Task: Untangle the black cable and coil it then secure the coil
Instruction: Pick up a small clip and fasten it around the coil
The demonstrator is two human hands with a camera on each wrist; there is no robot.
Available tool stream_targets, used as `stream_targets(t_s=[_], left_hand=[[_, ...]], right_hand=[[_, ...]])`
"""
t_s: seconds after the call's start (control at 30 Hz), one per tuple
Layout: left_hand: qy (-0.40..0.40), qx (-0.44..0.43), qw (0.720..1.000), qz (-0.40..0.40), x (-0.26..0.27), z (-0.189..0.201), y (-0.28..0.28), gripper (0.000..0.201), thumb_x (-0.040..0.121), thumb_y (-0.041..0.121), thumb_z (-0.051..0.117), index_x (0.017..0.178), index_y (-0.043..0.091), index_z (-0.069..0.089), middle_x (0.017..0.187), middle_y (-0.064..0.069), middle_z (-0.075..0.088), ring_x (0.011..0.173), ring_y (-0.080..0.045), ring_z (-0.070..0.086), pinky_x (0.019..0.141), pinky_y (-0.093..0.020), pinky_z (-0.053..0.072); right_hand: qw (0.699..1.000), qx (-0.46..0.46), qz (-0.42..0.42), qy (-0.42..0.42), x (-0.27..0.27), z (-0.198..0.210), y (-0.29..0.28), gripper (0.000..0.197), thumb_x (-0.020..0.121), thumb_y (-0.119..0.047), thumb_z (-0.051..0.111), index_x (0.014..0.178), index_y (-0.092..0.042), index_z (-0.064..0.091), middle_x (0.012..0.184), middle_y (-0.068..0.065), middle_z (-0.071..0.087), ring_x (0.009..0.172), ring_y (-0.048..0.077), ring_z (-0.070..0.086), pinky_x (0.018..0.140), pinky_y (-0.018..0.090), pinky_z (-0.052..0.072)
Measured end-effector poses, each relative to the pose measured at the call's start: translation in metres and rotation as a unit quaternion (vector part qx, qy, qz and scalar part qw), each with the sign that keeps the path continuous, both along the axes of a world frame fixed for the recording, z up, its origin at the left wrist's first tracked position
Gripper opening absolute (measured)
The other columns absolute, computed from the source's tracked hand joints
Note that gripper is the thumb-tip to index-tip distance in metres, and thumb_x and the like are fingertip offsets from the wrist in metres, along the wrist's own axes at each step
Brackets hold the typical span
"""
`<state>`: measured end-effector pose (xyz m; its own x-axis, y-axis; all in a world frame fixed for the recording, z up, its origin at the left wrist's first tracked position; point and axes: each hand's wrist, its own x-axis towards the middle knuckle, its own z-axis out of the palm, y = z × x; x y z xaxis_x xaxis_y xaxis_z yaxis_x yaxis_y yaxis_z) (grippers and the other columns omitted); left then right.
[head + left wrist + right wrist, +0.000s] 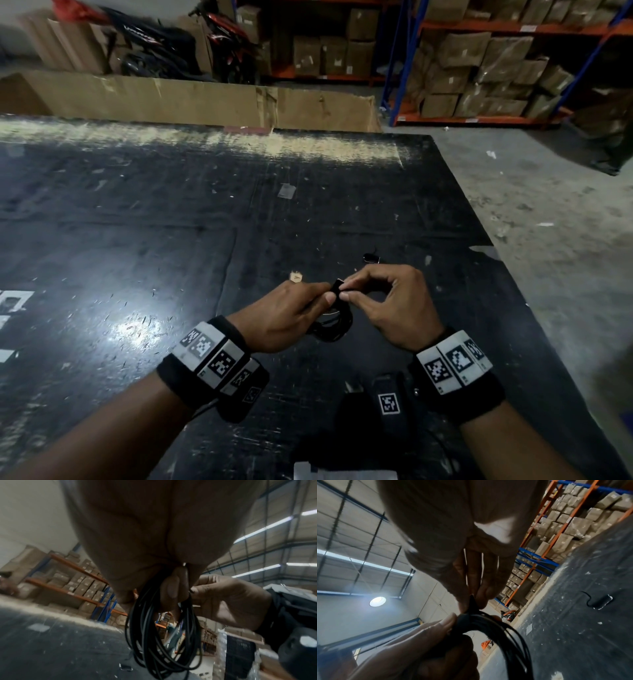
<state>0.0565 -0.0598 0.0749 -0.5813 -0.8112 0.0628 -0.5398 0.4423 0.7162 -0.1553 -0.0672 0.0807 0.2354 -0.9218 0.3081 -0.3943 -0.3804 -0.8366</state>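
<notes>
Here the thin black rubber-sheathed cable is already wound into a loose oval coil of many slack loops, and it hangs just above the scuffed black tabletop between the two hands, its long axis dropping down from the fingers toward the person. The left hand grips the top of the bundle, thumb and curled fingers closed round the gathered strands, so the loops fall below and slightly to its right. The right hand sits just beside it, its thumb and forefinger narrowed to a pinch on a short flat black strap end that stands up from the bunched strands; its other fingers arch loosely. Judging from this, the securing step is under way: the strap lies at the right fingertips, nearer that hand, and would need drawing across the bundle, at right angles to the strands. The cable looks smooth, springy and inclined to splay. A small black plug with a short tail lies apart on the tabletop; whether it belongs to this cable I cannot tell.
</notes>
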Motion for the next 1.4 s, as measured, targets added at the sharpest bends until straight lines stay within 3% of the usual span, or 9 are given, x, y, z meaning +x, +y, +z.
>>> stream_targets(t_s=[0.17, 0.33, 0.6, 0.8, 0.93, 1.07, 1.17, 1.3, 1.4], left_hand=[[0.049, 0.024, 0.997, 0.048, -0.002, -0.011, 0.003, 0.031, 0.110, 0.033, 0.038, 0.093, 0.013, 0.055, 0.074, 0.010, 0.054, 0.063, -0.005, 0.049, 0.061, -0.026, 0.044], [0.150, 0.095, 0.981, 0.076, -0.006, -0.019, -0.002, 0.035, 0.110, 0.035, 0.038, 0.094, 0.015, 0.063, 0.069, 0.021, 0.058, 0.058, 0.000, 0.048, 0.059, -0.021, 0.041], [0.574, 0.306, 0.737, 0.185, -0.016, -0.021, -0.005, 0.040, 0.106, 0.036, 0.041, 0.081, 0.011, 0.059, 0.053, 0.010, 0.044, 0.051, -0.007, 0.036, 0.073, -0.033, 0.033], [0.628, 0.310, 0.687, 0.196, -0.025, -0.032, 0.000, 0.036, 0.106, 0.036, 0.045, 0.084, 0.009, 0.055, 0.060, 0.002, 0.042, 0.058, -0.014, 0.046, 0.087, -0.039, 0.043], [0.623, 0.297, 0.694, 0.206, -0.034, -0.039, 0.005, 0.041, 0.110, 0.029, 0.035, 0.085, 0.007, 0.059, 0.077, -0.008, 0.061, 0.087, -0.026, 0.064, 0.096, -0.041, 0.053], [0.556, 0.287, 0.736, 0.258, -0.031, -0.053, 0.007, 0.036, 0.110, 0.023, 0.036, 0.110, 0.003, 0.066, 0.112, -0.019, 0.069, 0.115, -0.033, 0.065, 0.107, -0.048, 0.048], [0.507, 0.238, 0.759, 0.334, -0.015, -0.063, 0.000, 0.030, 0.106, 0.023, 0.040, 0.113, 0.015, 0.068, 0.114, -0.006, 0.075, 0.112, -0.029, 0.066, 0.097, -0.042, 0.051], [0.348, 0.103, 0.890, 0.277, 0.004, -0.054, -0.010, 0.045, 0.087, 0.045, 0.060, 0.127, 0.024, 0.060, 0.129, -0.004, 0.064, 0.122, -0.015, 0.063, 0.103, -0.033, 0.050], [0.197, 0.127, 0.961, 0.146, -0.003, -0.042, -0.015, 0.055, 0.094, 0.053, 0.065, 0.138, 0.024, 0.051, 0.122, 0.001, 0.069, 0.114, -0.009, 0.068, 0.096, -0.030, 0.056]], right_hand=[[0.998, 0.048, -0.038, -0.018, 0.002, 0.004, -0.003, 0.042, 0.069, -0.010, 0.088, 0.099, -0.023, 0.062, 0.075, -0.003, 0.078, 0.075, 0.008, 0.076, 0.076, 0.036, 0.064], [0.997, 0.020, -0.044, -0.066, 0.007, 0.005, -0.003, 0.034, 0.072, -0.006, 0.087, 0.096, -0.015, 0.064, 0.082, 0.002, 0.078, 0.078, 0.010, 0.077, 0.076, 0.033, 0.063], [0.959, 0.232, 0.025, -0.162, -0.001, -0.026, -0.001, 0.080, 0.064, -0.050, 0.079, 0.134, -0.018, 0.056, 0.125, 0.003, 0.070, 0.077, 0.007, 0.068, 0.067, 0.022, 0.053], [0.873, 0.301, 0.002, -0.384, 0.016, -0.044, 0.008, 0.022, 0.077, -0.018, 0.080, 0.096, -0.010, 0.072, 0.087, 0.005, 0.077, 0.055, 0.007, 0.060, 0.051, 0.016, 0.049], [0.856, 0.282, -0.051, -0.429, 0.019, -0.036, -0.001, 0.012, 0.090, -0.005, 0.067, 0.102, -0.005, 0.069, 0.083, 0.006, 0.079, 0.048, 0.006, 0.057, 0.045, 0.014, 0.047], [0.933, 0.190, -0.065, -0.298, 0.009, -0.027, -0.014, 0.011, 0.090, 0.000, 0.068, 0.099, -0.005, 0.072, 0.074, 0.008, 0.077, 0.041, 0.004, 0.048, 0.042, 0.016, 0.039], [0.972, 0.177, -0.019, -0.154, -0.005, -0.015, -0.021, 0.009, 0.089, 0.005, 0.068, 0.098, 0.003, 0.071, 0.073, 0.012, 0.073, 0.042, -0.001, 0.054, 0.044, 0.012, 0.040], [0.980, 0.184, 0.072, 0.009, -0.013, -0.012, -0.029, 0.008, 0.088, 0.001, 0.071, 0.094, -0.002, 0.074, 0.076, 0.008, 0.076, 0.068, 0.013, 0.074, 0.069, 0.025, 0.058], [0.970, 0.185, 0.123, 0.098, -0.006, -0.014, -0.034, 0.004, 0.088, -0.011, 0.073, 0.091, -0.010, 0.075, 0.082, 0.008, 0.079, 0.083, 0.024, 0.077, 0.081, 0.041, 0.059]])
